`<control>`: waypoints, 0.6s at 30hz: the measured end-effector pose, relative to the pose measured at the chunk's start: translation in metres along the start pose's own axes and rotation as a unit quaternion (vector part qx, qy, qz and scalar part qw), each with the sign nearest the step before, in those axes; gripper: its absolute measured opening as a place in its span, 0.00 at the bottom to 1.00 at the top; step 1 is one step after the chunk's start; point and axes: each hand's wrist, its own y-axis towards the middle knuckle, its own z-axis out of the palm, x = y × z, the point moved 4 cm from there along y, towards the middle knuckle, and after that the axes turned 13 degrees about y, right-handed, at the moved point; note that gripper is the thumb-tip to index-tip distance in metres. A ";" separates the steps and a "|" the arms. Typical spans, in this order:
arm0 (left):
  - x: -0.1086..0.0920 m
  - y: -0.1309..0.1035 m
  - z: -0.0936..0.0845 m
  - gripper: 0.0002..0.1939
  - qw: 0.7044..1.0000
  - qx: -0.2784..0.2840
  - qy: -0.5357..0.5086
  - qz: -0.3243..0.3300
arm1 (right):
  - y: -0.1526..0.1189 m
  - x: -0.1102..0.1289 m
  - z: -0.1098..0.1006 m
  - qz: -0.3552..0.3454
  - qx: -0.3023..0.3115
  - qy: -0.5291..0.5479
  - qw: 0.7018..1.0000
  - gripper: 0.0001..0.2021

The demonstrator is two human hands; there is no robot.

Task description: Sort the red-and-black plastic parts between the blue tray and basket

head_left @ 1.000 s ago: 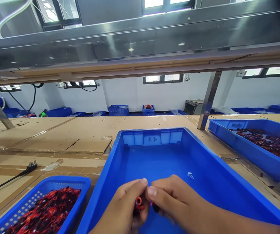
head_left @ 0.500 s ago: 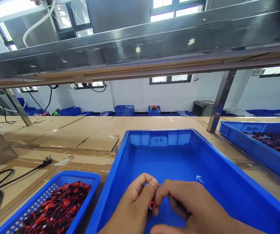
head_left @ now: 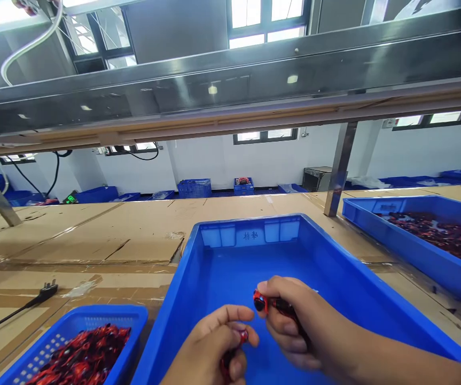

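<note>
My left hand [head_left: 214,347] is closed around small glossy red-and-black parts; one red tip [head_left: 243,336] shows between thumb and forefinger, the rest hidden in the palm. Beside it on the right, my right hand [head_left: 298,321] pinches a small red-and-black part [head_left: 259,301] between thumb and forefinger. More dark red pieces [head_left: 284,307] lie under its curled fingers, partly hidden. Both hands are apart, above a large blue tray [head_left: 250,262]. At the lower left stands a blue perforated basket [head_left: 134,315] heaped with similar red-and-black parts [head_left: 90,350].
Another blue tray [head_left: 374,227] with scattered red-and-black parts is at the right. A metal post [head_left: 340,168] rises behind the trays, under a metal beam [head_left: 198,88] across the view. A black plug [head_left: 46,291] with its cable lies on the cardboard-covered table [head_left: 134,251].
My hands have moved apart; the right one has risen and turned, and the part at its fingertips now shows. The view has swung slightly to the right.
</note>
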 end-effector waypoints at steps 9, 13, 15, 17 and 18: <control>-0.014 -0.007 0.002 0.31 0.993 -0.061 0.095 0.040 | 0.000 0.001 0.002 0.027 0.011 0.090 0.996 0.18; -0.017 -0.011 0.005 0.32 0.993 -0.039 0.114 0.012 | 0.002 0.002 -0.001 0.032 0.050 0.111 0.992 0.17; -0.014 -0.010 0.002 0.32 0.993 -0.040 0.110 0.004 | 0.004 0.001 -0.001 0.030 0.090 0.121 0.988 0.18; -0.011 -0.008 -0.001 0.32 0.995 -0.047 0.089 0.005 | 0.004 0.001 0.000 0.018 0.128 0.115 0.985 0.20; -0.010 -0.007 -0.002 0.32 0.996 -0.049 0.078 0.004 | 0.004 0.002 0.001 0.004 0.138 0.098 0.986 0.20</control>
